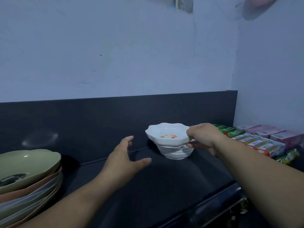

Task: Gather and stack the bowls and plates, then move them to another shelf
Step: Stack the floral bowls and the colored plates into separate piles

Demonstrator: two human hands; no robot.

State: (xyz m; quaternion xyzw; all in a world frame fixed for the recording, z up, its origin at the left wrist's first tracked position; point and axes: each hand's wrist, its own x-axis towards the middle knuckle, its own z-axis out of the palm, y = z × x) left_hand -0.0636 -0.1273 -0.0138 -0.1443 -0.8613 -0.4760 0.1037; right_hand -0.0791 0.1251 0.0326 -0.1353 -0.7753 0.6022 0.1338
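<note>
The right hand curls its fingers round the rim of the top white bowl, which sits nested on another bowl on the dark shelf. The left hand hovers just left of the bowls, fingers spread and empty. Stacked plates sit far left, and packets lie close behind the right hand.

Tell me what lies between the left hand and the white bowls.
Nothing: in the head view only bare dark shelf shows between the left hand and the white bowls, which the right hand grips.
</note>
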